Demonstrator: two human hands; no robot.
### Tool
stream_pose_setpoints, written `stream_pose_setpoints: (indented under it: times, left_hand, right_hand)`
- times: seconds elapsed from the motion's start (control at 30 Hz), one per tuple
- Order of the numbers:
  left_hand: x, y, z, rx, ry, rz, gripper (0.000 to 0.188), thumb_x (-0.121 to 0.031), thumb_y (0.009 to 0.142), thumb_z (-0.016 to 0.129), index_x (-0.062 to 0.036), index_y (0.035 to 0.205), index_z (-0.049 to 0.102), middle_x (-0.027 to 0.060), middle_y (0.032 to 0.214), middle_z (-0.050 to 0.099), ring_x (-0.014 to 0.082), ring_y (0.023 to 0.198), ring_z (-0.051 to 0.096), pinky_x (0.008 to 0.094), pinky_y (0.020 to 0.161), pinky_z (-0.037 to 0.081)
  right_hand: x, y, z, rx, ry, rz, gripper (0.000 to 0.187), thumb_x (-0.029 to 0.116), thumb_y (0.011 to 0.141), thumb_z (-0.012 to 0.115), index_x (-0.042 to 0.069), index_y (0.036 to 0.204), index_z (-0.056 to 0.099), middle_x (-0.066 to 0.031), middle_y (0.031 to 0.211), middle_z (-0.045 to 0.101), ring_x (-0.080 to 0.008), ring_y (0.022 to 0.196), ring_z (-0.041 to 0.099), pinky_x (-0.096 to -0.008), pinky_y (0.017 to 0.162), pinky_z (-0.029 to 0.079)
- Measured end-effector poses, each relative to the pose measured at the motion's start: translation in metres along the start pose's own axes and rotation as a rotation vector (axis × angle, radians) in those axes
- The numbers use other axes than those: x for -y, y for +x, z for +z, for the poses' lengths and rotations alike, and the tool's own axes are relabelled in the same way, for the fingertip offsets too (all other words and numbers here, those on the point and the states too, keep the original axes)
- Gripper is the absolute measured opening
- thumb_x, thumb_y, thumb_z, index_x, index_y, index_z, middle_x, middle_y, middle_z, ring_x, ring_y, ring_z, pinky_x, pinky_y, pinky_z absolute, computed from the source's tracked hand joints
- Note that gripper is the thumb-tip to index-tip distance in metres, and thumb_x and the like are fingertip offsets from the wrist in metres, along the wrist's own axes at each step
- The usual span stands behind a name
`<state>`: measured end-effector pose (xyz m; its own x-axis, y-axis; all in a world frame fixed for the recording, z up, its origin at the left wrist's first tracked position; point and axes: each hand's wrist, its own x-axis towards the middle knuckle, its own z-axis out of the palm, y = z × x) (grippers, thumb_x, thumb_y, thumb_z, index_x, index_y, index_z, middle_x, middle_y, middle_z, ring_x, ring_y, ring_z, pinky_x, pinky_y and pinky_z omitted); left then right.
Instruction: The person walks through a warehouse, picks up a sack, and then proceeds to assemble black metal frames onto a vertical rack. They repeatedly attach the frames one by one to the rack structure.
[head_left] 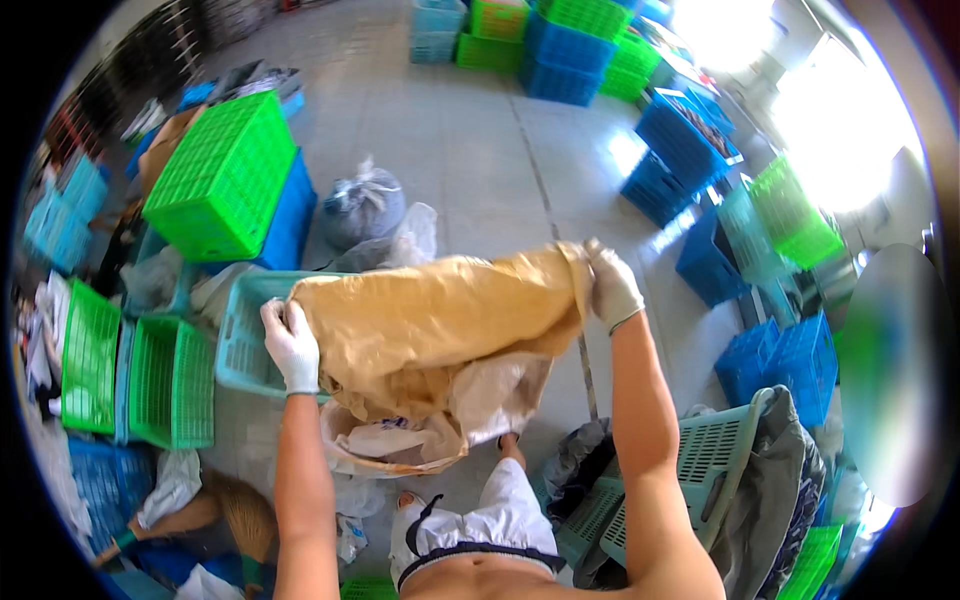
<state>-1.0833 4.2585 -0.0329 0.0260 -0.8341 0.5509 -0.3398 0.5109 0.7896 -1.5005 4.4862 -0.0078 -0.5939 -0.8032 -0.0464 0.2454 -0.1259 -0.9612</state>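
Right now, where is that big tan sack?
In the head view's middle, the tan sack is held between the left hand and right hand, partly hiding a pale blue crate.

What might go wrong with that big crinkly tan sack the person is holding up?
Spilling: the big, crinkled tan sack gapes at its lower side, so the thin whitish plastic showing there might slip out.

Dropping: the white-gloved left grip and white-gloved right grip hold opposite ends, so if one slipped, that side could sag.

Bumping: the sack partly hides the rectangular pale-turquoise plastic crate, so a step that way might knock it.
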Motion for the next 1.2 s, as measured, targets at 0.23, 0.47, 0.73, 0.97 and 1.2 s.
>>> stream_pose_setpoints:
  times: [0.23,0.47,0.73,0.97,1.2]
  left_hand:
    - [-0.04,-0.001,0.212,0.257,-0.277,-0.318,0.021,-0.021,0.093,0.052,-0.0018,0.086,0.052,0.006,0.08,0.053,0.0148,0.075,0.05,0.0326,0.071,0.043]
    - [-0.103,0.037,0.359,0.353,-0.529,-0.628,0.015,-0.018,0.093,0.051,-0.0033,0.094,0.056,0.0033,0.093,0.057,0.012,0.084,0.051,0.0269,0.079,0.042]
    - [-0.147,0.054,0.517,0.361,-0.022,-0.008,0.01,-0.015,0.091,0.056,-0.0051,0.092,0.053,0.0164,0.073,0.06,0.0367,0.069,0.06,0.0435,0.061,0.046]
    - [-0.122,0.165,0.709,0.665,-0.636,-0.049,0.033,-0.014,0.078,0.069,-0.0034,0.105,0.054,0.0153,0.097,0.061,0.0326,0.092,0.061,0.0384,0.081,0.048]
    - [-0.039,0.39,0.772,0.267,0.235,0.417,0.036,-0.009,0.077,0.065,-0.0048,0.111,0.054,0.0097,0.112,0.059,0.0285,0.101,0.059,0.0397,0.086,0.047]
  right_hand:
    - [-0.059,0.085,-0.086,-0.104,0.083,0.23,0.078,0.022,0.078,0.076,0.001,0.134,0.027,-0.0149,0.121,0.049,-0.0253,0.107,0.053,-0.0412,0.089,0.049]
    - [-0.123,0.248,-0.178,-0.531,0.203,0.568,0.07,0.042,0.08,0.071,0.002,0.131,0.044,-0.0113,0.118,0.057,-0.0241,0.101,0.056,-0.0366,0.078,0.05]
    - [0.026,0.391,-0.095,0.134,-0.78,-0.509,0.086,0.054,0.08,0.064,-0.005,0.137,0.036,-0.0274,0.133,0.042,-0.0426,0.117,0.046,-0.0474,0.103,0.033]
    - [0.038,0.589,-0.093,0.276,-0.637,-0.404,0.067,0.053,0.081,0.067,-0.002,0.118,0.055,-0.0151,0.105,0.06,-0.0267,0.094,0.058,-0.0373,0.084,0.046]
    - [0.064,0.81,-0.013,0.123,-0.524,-0.403,0.034,0.033,0.096,0.054,0.0,0.098,0.061,-0.0004,0.081,0.056,-0.0098,0.075,0.047,-0.0254,0.07,0.042]
